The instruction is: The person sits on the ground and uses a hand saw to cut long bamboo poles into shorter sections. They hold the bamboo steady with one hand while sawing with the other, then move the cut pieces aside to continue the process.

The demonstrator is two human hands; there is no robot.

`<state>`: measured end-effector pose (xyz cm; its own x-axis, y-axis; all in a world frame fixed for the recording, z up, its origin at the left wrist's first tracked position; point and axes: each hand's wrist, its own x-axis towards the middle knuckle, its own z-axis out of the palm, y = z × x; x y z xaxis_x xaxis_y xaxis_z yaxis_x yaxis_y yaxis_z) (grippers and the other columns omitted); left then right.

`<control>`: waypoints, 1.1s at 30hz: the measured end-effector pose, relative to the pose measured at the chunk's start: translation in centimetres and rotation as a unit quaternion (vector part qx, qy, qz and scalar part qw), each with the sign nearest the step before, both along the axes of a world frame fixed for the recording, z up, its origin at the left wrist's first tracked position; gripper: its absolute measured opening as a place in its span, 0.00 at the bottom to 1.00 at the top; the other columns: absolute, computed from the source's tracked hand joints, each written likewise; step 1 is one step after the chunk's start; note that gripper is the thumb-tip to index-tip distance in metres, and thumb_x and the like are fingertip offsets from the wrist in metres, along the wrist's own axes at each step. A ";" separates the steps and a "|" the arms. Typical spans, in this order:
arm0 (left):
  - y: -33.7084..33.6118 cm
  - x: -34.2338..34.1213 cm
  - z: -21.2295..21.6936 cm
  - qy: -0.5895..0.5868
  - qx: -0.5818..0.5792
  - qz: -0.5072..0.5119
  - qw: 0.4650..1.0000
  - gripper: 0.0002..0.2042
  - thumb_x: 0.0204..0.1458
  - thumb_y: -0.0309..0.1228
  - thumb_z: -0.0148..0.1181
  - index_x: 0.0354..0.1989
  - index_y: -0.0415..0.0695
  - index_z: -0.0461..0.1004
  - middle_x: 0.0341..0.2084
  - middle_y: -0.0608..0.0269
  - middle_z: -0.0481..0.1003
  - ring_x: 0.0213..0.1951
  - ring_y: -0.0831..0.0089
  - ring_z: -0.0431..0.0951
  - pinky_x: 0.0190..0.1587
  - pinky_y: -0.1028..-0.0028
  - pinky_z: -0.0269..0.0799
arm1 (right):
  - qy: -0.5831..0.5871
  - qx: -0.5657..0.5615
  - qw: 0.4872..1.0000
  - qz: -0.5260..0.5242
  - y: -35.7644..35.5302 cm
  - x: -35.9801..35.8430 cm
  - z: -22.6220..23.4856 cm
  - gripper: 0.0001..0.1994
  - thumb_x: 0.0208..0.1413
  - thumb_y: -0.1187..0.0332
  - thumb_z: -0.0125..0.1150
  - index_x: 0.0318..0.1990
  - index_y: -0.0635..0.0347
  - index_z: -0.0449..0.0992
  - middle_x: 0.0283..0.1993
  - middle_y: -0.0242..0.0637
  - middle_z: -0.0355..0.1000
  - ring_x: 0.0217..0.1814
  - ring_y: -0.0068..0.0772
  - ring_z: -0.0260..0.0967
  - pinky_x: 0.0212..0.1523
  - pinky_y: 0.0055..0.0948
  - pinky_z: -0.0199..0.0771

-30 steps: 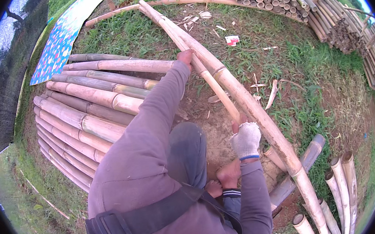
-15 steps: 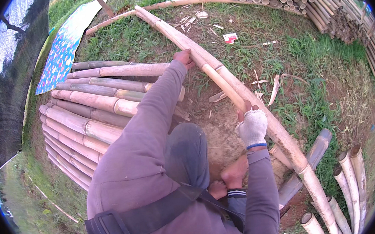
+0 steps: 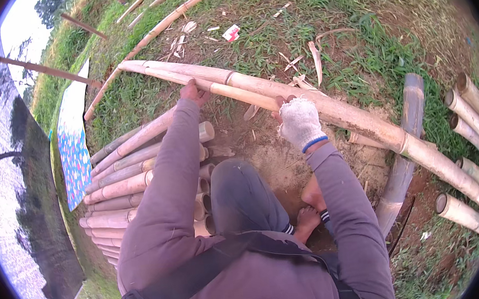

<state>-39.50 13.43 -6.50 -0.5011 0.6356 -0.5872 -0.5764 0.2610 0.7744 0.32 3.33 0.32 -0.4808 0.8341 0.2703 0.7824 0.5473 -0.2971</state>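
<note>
"What's moved since half a second ago?"

"The view has swung round: the thick bamboo pole (image 3: 362, 119) ran steeply then, and now it slants more gently, from between ten and eleven o'clock down to four. The gloved right hand (image 3: 300, 122) has gone from between three and four up to about two."

"And the slim bamboo piece (image 3: 240, 93)?"

"Just past twelve, lying along the near side of the thick pole, its far end close to that pole's tip."

"How are the hands on it?"

"The bare left hand (image 3: 196, 93), at eleven, is clamped on the slim piece partway along. The right is closed on its near end, thumb and fingertips poking bare from the glove (a white knitted one with a blue cuff edge)."

"What lies about them?"

"A stack of cut poles (image 3: 117, 190) sits between eight and nine, partly behind the left sleeve, with a blue patterned sheet (image 3: 77, 169) at nine. A greyish pole (image 3: 396, 184) lies between three and four, the thick pole crossing over it."

"Anything farther up?"

"A red-and-white scrap (image 3: 231, 33) on the grass at twelve, pale bamboo slivers (image 3: 316, 62) near one."
</note>
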 end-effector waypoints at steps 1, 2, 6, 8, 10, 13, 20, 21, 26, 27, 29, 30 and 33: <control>0.4 -0.7 -0.6 0.037 -0.021 -0.019 0.999 0.21 0.77 0.42 0.53 0.71 0.46 0.65 0.62 0.51 0.72 0.62 0.53 0.76 0.63 0.47 0.78 | -0.003 -0.002 1.000 0.002 0.5 0.2 -0.6 0.16 0.63 0.58 0.69 0.51 0.58 0.82 0.40 0.44 0.81 0.42 0.49 0.83 0.42 0.52 0.80; 0.0 -2.5 -1.0 0.049 -0.009 -0.034 0.998 0.19 0.78 0.42 0.50 0.70 0.47 0.66 0.62 0.53 0.73 0.62 0.53 0.76 0.59 0.48 0.80 | 0.017 -0.010 1.000 0.005 0.3 -0.3 -0.4 0.15 0.61 0.59 0.70 0.49 0.58 0.83 0.39 0.44 0.81 0.42 0.50 0.83 0.42 0.52 0.80; 1.5 -3.6 -0.6 0.072 -0.035 -0.014 0.997 0.20 0.79 0.44 0.43 0.68 0.46 0.69 0.56 0.56 0.80 0.52 0.61 0.84 0.45 0.62 0.84 | 0.054 -0.030 0.998 0.007 0.8 0.1 -0.6 0.18 0.60 0.55 0.72 0.47 0.59 0.83 0.35 0.44 0.81 0.40 0.52 0.82 0.41 0.53 0.80; 2.2 -2.2 -0.8 0.065 0.005 -0.029 0.997 0.21 0.79 0.39 0.40 0.72 0.41 0.65 0.65 0.51 0.75 0.62 0.53 0.81 0.53 0.53 0.88 | 0.057 -0.038 0.997 0.021 1.0 1.0 -0.3 0.17 0.59 0.55 0.72 0.46 0.59 0.84 0.34 0.45 0.81 0.40 0.52 0.83 0.41 0.52 0.81; 1.4 -1.0 -0.9 0.064 0.004 -0.033 0.997 0.21 0.79 0.39 0.39 0.71 0.40 0.65 0.64 0.51 0.75 0.62 0.53 0.81 0.53 0.52 0.88 | 0.079 -0.051 0.996 0.004 0.9 2.6 -1.0 0.16 0.58 0.55 0.72 0.44 0.59 0.85 0.35 0.48 0.82 0.41 0.53 0.84 0.41 0.53 0.81; 0.8 4.1 -2.3 0.081 0.015 -0.031 0.996 0.21 0.79 0.41 0.43 0.71 0.39 0.64 0.62 0.50 0.76 0.59 0.53 0.82 0.53 0.52 0.87 | 0.063 -0.027 0.997 -0.030 0.4 6.9 -2.6 0.14 0.58 0.55 0.72 0.38 0.56 0.89 0.34 0.46 0.84 0.39 0.53 0.86 0.41 0.51 0.83; -0.7 18.5 0.0 0.064 0.021 -0.054 0.996 0.22 0.78 0.41 0.41 0.72 0.41 0.62 0.63 0.50 0.74 0.60 0.51 0.81 0.55 0.50 0.85 | 0.017 -0.092 0.992 -0.083 -0.6 18.5 0.8 0.19 0.62 0.52 0.73 0.49 0.58 0.87 0.38 0.51 0.83 0.46 0.57 0.84 0.49 0.53 0.83; -1.0 19.9 0.0 0.050 0.030 -0.056 0.997 0.22 0.78 0.41 0.41 0.72 0.41 0.62 0.64 0.50 0.74 0.60 0.51 0.80 0.56 0.49 0.85 | 0.012 -0.092 0.992 -0.081 -0.7 20.0 0.8 0.20 0.62 0.53 0.73 0.52 0.58 0.87 0.39 0.51 0.83 0.47 0.57 0.84 0.49 0.53 0.82; -3.4 27.8 -0.5 0.012 0.045 -0.061 0.997 0.22 0.80 0.43 0.40 0.71 0.41 0.62 0.66 0.49 0.72 0.62 0.50 0.79 0.60 0.46 0.84 | 0.056 -0.104 0.988 -0.095 -2.5 26.3 -1.3 0.25 0.64 0.52 0.71 0.64 0.55 0.82 0.45 0.53 0.82 0.51 0.63 0.80 0.53 0.56 0.79; -4.0 28.6 -0.2 0.007 0.033 -0.064 0.997 0.23 0.79 0.43 0.41 0.72 0.40 0.62 0.66 0.49 0.72 0.63 0.50 0.79 0.61 0.47 0.83 | 0.060 -0.101 0.987 -0.106 -2.8 27.2 -1.4 0.26 0.64 0.52 0.72 0.64 0.55 0.82 0.45 0.53 0.82 0.51 0.63 0.80 0.53 0.56 0.79; -4.2 31.2 0.2 -0.012 0.016 -0.080 0.997 0.24 0.79 0.44 0.43 0.73 0.39 0.61 0.66 0.50 0.72 0.63 0.51 0.79 0.63 0.48 0.82 | 0.045 -0.109 0.981 -0.153 -2.7 29.2 -1.2 0.27 0.63 0.51 0.73 0.64 0.55 0.82 0.49 0.50 0.82 0.53 0.60 0.80 0.54 0.54 0.80; -4.5 30.6 0.2 -0.011 0.007 -0.120 0.993 0.24 0.79 0.44 0.45 0.73 0.38 0.62 0.66 0.50 0.73 0.63 0.52 0.79 0.63 0.50 0.81 | 0.024 -0.105 0.982 -0.154 -2.5 29.6 -1.8 0.27 0.62 0.50 0.73 0.63 0.55 0.83 0.51 0.49 0.81 0.54 0.59 0.80 0.55 0.54 0.80; -6.5 28.4 0.1 0.041 -0.026 -0.218 0.975 0.26 0.76 0.43 0.53 0.72 0.37 0.65 0.64 0.50 0.74 0.62 0.55 0.78 0.63 0.53 0.79 | -0.062 -0.121 0.972 -0.192 -1.7 31.0 -4.1 0.28 0.61 0.45 0.73 0.62 0.51 0.85 0.59 0.46 0.78 0.59 0.55 0.79 0.58 0.53 0.81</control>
<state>-11.10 6.90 -6.42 -0.2371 0.7692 -0.5934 -0.3387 0.5070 0.7926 31.37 1.59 -3.78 -0.1379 0.9904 0.0049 0.9530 0.1341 -0.2716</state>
